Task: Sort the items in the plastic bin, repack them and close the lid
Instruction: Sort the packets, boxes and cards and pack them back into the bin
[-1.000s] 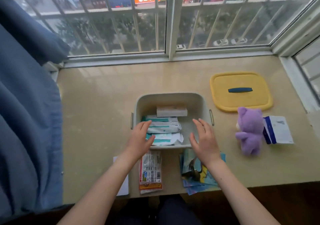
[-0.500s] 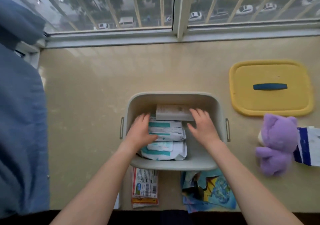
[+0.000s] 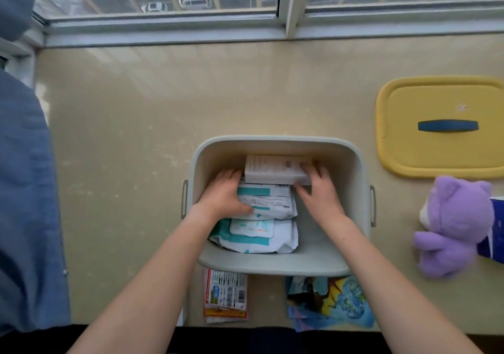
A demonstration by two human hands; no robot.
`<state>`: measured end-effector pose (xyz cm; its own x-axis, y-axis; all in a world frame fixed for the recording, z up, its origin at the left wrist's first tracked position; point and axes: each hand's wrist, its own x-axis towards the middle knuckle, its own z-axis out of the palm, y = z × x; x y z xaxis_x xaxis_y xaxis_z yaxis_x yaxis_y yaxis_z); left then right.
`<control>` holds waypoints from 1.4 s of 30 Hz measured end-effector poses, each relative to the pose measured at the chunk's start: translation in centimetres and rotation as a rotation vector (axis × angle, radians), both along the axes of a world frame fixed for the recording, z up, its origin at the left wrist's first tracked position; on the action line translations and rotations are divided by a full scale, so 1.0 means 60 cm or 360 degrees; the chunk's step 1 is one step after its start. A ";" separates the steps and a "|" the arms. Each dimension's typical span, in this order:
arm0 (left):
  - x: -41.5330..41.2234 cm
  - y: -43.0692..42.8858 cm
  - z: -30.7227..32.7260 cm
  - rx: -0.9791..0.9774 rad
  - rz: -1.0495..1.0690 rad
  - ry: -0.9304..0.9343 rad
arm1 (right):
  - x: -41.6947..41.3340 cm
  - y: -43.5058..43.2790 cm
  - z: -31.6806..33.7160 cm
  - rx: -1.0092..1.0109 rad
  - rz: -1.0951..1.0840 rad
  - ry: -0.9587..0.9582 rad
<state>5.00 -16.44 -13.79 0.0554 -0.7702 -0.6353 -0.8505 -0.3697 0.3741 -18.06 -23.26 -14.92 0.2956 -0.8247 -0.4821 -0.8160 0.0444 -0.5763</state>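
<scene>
A grey plastic bin [image 3: 278, 265] stands open in front of me on the beige sill. Inside lie teal-and-white wipe packs [image 3: 261, 233] and a white box [image 3: 272, 169] against the far wall. My left hand [image 3: 222, 195] is in the bin, fingers reaching under the box's left end and thumb lying on the top wipe pack. My right hand [image 3: 317, 190] grips the box's right end. The yellow lid [image 3: 441, 100] with a blue handle lies to the right.
A purple plush toy [image 3: 458, 225] and a blue-and-white packet [image 3: 495, 231] lie right of the bin. A red-edged printed packet [image 3: 225, 296] and colourful flat packets [image 3: 330, 302] sit at the near edge. A blue curtain [image 3: 24, 190] hangs left; the window frame [image 3: 272, 30] is behind.
Both hands moved from the bin's near rim deeper inside, to the white box at the far wall. My head has tilted down and closer.
</scene>
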 end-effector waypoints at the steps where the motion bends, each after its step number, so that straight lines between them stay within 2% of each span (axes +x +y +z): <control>1: 0.000 0.000 0.000 0.0000 0.0011 0.0000 | -0.001 0.000 0.001 -0.0002 -0.0010 -0.0008; 6: -0.003 0.000 0.004 -0.0051 0.0051 -0.0008 | -0.003 0.005 0.007 -0.0032 0.0008 0.0008; 11: -0.008 -0.002 0.007 -0.0018 0.0058 -0.0085 | -0.006 0.012 0.008 -0.0203 0.0183 0.0222; 18: -0.015 0.010 0.011 -0.0033 0.0094 -0.0150 | -0.010 0.001 0.013 -0.0101 0.0232 0.0173; 27: -0.009 0.020 0.010 0.0022 -0.0091 -0.0157 | 0.002 -0.019 0.015 -0.0057 0.0448 0.0449; 35: -0.012 0.024 0.015 -0.0125 -0.0059 -0.0203 | -0.014 -0.010 0.021 0.0052 0.0324 0.0168; 42: -0.028 0.049 0.067 -0.0308 0.0108 -0.0234 | -0.032 0.040 0.070 -0.0218 0.0208 0.0044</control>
<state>3.32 -13.52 -9.78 0.1920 -0.8680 -0.4580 -0.8766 -0.3615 0.3177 -20.00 -20.89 -10.74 0.3928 -0.8387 -0.3773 -0.8254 -0.1405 -0.5469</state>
